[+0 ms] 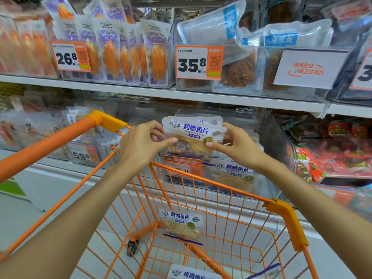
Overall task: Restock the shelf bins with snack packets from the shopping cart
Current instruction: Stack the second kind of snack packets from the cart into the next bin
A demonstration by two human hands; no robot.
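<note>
Left hand: the left hand (138,146) pinches the left edge of a small stack of grilled cod fillet packets (193,135), thumb on the printed front, fingers curled behind.
Right hand: the right hand (237,146) mirrors it on the stack's right edge, thumb tip pressed near the round gold seal, fingers wrapped behind.
Held stack: several packets, their top edges fanned slightly between the two hands, upright and facing the camera, just above and in front of the clear shelf bin (267,137).
Handling: the packets look light and thin, soft film with a flat dried filling; probably a little slick against one another, so a loose stack could slide apart. Squeezing both side edges, as here, seems the soundest hold; gripping the top seal alone would likely let the lower ones drop.
Beyond the hands: the bin already holds the same packets lying below and behind the stack; an orange price tag (183,166) sits on its front, under the left thumb.
Below the hands: the orange shopping cart (285,218) stands between the arms, with one packet (182,226) propped on the wire front and at least one more packet (191,273) at the near bottom edge.
Task state: judged partway; cart stock remains.
</note>
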